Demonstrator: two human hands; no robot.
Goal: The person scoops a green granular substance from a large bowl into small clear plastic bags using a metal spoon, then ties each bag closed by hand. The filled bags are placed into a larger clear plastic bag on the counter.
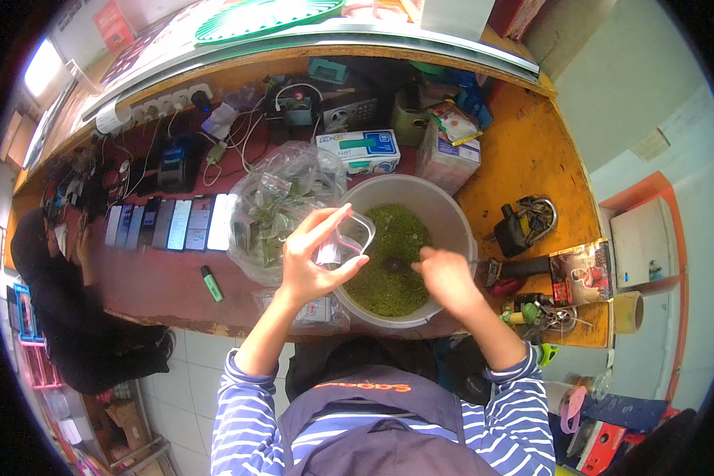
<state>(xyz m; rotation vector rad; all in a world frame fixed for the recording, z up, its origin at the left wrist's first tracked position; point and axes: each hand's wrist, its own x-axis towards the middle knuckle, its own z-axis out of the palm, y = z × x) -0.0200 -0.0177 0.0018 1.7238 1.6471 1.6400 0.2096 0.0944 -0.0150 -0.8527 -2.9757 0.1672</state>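
Note:
My left hand [309,259] holds a small clear zip bag [348,238] with its mouth spread between thumb and fingers, over the left rim of a white plastic tub [461,238]. Chopped green plant matter [392,291] covers the tub's bottom. My right hand [446,276] is inside the tub's right side, its fingers curled towards a dark round thing [395,266], perhaps a scoop, low over the green matter. Left of the tub, a large clear plastic bag [256,178] holds small bags with green contents.
Several phones [179,225] lie in a row on the reddish table [154,279], near a green highlighter [212,284]. A glove box [357,149] and a carton [446,157] stand behind the tub. Padlocks [520,226] sit at right. Another person in black [65,297] is at far left.

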